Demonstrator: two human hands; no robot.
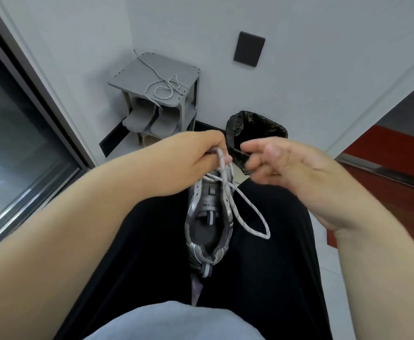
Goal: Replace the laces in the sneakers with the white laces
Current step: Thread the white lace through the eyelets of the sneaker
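Observation:
A silver and grey sneaker [209, 227] lies on my lap between my thighs, heel toward me. A white speckled lace [247, 212] runs through its front eyelets and a long loop of it hangs off the shoe's right side. My left hand [201, 153] pinches the lace just above the toe end. My right hand [279, 163] hovers to the right of the shoe with fingers loosely curled; I see nothing in it. Another speckled lace [166, 88] lies coiled on top of the grey shoe rack [132, 77].
The grey shoe rack stands in the corner ahead with grey slippers [149, 119] on its shelf. A bin lined with a black bag [255, 133] sits right behind my hands. A glass door frame [44, 99] runs along the left; a red floor strip [397, 155] lies at right.

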